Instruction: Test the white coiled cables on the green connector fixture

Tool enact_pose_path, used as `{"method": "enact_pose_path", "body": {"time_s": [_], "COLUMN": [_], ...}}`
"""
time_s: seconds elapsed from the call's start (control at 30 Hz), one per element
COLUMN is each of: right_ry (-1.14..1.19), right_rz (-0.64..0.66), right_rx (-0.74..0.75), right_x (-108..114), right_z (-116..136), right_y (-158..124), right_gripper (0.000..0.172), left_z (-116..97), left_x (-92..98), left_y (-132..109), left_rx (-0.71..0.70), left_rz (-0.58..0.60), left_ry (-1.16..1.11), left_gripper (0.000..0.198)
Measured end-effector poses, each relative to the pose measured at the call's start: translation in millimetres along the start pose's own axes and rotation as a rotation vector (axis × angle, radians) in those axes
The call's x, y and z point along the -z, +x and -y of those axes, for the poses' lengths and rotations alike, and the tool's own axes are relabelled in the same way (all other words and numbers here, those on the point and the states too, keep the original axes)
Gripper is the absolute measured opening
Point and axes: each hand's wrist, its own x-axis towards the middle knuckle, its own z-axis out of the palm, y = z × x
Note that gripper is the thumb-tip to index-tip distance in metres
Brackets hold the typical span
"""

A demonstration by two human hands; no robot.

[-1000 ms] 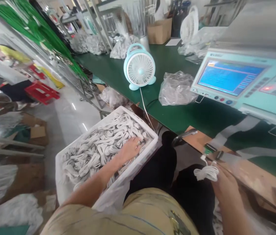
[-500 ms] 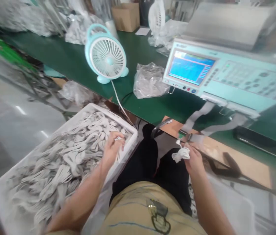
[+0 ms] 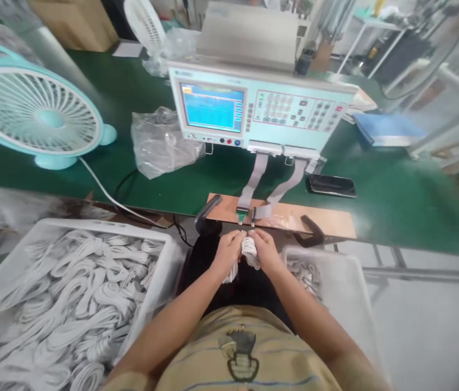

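Observation:
My left hand (image 3: 229,252) and my right hand (image 3: 266,252) are close together at the bench edge. Both are closed on white cable, and a coiled white cable (image 3: 249,253) shows between them. Some cable also hangs under my left fingers; whether it belongs to the same coil I cannot tell. Just beyond my fingertips, a small green connector board (image 3: 241,217) and a second connector (image 3: 253,216) sit on a wooden strip (image 3: 335,221). Grey ribbon cables (image 3: 253,179) link them to a tester (image 3: 294,130) with a lit blue screen. Whether the cable plugs touch the connectors is unclear.
At left stands a white crate (image 3: 159,260) full of coiled cables; a smaller white bin (image 3: 347,277) with cables is at right. The green bench (image 3: 172,195) carries a fan (image 3: 45,114), a plastic bag (image 3: 164,144), a phone (image 3: 332,185) and a blue folder (image 3: 388,129). Black clamps (image 3: 208,212) grip the strip.
My left hand has left the cable crate and come to the bench edge beside my right hand, with cable in it. The view has swung right, and the tester screen shows different content.

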Motion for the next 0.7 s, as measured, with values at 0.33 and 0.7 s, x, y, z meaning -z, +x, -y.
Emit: {"method": "enact_pose_path", "body": {"time_s": [0.33, 0.7], "right_ry": [-1.371, -1.235], "right_rz": [-0.009, 0.847], "right_rx": [0.26, 0.974], "right_x": [124.7, 40.3], "right_z": [35.6, 16.0], "right_y": [-65.5, -66.7], "right_gripper": [0.02, 0.017], "left_z": [16.1, 35.4], "left_x": [12.0, -17.8], "left_y": [-20.2, -30.1], "left_rx": [0.51, 0.607], "left_rz": [0.198, 0.379], "left_ry": [-0.473, -0.139], "left_gripper": [0.019, 0.027]}}
